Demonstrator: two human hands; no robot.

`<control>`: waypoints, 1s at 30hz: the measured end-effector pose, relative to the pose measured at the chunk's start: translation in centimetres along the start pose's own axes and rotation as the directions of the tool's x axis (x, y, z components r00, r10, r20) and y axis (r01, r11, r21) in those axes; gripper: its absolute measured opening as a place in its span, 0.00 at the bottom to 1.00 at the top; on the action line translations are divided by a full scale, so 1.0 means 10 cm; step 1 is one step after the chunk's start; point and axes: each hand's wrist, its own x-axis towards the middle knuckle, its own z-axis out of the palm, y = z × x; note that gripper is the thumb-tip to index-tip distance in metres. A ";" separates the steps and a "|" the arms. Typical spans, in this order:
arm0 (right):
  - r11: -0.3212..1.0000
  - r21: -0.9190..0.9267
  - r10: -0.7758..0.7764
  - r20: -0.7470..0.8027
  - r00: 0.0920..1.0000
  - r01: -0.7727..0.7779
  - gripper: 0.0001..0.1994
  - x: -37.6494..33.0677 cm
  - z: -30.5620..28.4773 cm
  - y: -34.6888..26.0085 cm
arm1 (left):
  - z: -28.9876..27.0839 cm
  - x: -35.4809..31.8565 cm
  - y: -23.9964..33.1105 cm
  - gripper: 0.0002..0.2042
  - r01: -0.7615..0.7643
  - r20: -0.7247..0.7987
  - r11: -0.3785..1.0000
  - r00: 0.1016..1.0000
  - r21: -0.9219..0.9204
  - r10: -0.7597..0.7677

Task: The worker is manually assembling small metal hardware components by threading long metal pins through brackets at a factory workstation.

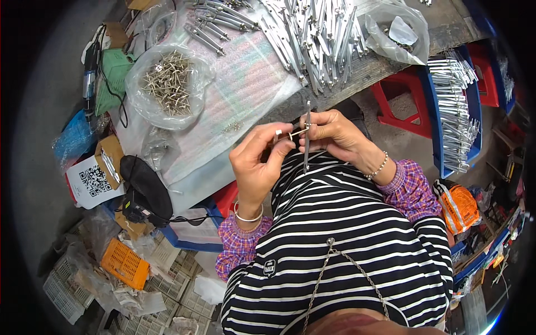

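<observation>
Both hands are up in front of the striped shirt (pixel 346 223), just short of the desk (pixel 391 61) edge. Right hand (pixel 338 137) has its grip closed on a thin metal rod (pixel 307 137), held upright, top end poking above the fingers, lower end hanging down over the shirt. Left hand (pixel 259 162) has its grip pinched shut on a small brass-coloured pin (pixel 296 133), held crosswise with its tip touching the rod about mid-length. Hands nearly meet at the rod; whether the pin is seated in the rod or just against it, cannot tell. Relative to the rod: straight beyond it on the desk lies a big loose pile of silver rods (pixel 312 33), same kind. Beyond and to the left, a clear plastic bag (pixel 167 84) sits open with a heap of brass pins inside. Between that bag and the rod a sheet of pale plastic film (pixel 245 95) covers the desk, with a few stray small parts on it. Beyond and to the right, a second clear bag (pixel 399 33), mostly crumpled. Right of the rod, past a red stool (pixel 402 103), a blue bin (pixel 455 111) holds more silver rods stacked lengthwise. Left of the rod and lower, a black pouch (pixel 145 187) lies beside a small cardboard box (pixel 97 173). Lower left still, an orange crate (pixel 124 262) sits on the floor among white crates.
</observation>
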 end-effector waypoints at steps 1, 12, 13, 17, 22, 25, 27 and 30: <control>1.000 -0.004 0.000 -0.001 1.000 0.000 0.09 -0.01 0.00 0.00 | -0.02 0.01 0.02 0.08 -0.016 0.082 0.994 0.997 0.109 0.007; 0.999 -0.003 -0.035 -0.056 0.998 0.035 0.07 -0.03 0.02 0.03 | 0.03 -0.04 0.07 0.08 -0.046 -0.001 0.992 0.999 0.120 0.047; 0.999 -0.005 -0.032 -0.055 0.998 0.032 0.07 -0.02 0.02 0.03 | 0.04 -0.03 0.04 0.08 -0.044 0.003 0.992 0.999 0.117 0.044; 0.996 -0.063 -0.069 -0.060 0.996 0.066 0.06 -0.02 0.06 0.02 | 0.06 -0.01 0.06 0.08 -0.039 -0.032 0.996 0.999 0.084 0.042; 0.936 -0.305 -0.236 -0.169 0.957 0.176 0.04 -0.13 0.21 -0.06 | 0.11 0.05 0.18 0.06 -0.076 -0.040 0.982 0.996 0.173 0.084; 0.875 -0.377 -0.374 -0.134 0.918 0.302 0.06 -0.14 0.19 -0.06 | 0.13 0.08 0.23 0.06 -0.086 -0.040 0.966 0.994 0.242 0.099; 0.860 -0.404 -0.388 -0.119 0.914 0.312 0.09 -0.19 0.24 -0.08 | 0.12 0.06 0.24 0.06 -0.130 -0.051 0.961 0.988 0.245 0.147; 0.828 -0.419 -0.441 -0.076 0.894 0.373 0.08 -0.18 0.23 -0.05 | 0.11 0.04 0.24 0.05 -0.182 -0.024 0.949 0.981 0.259 0.195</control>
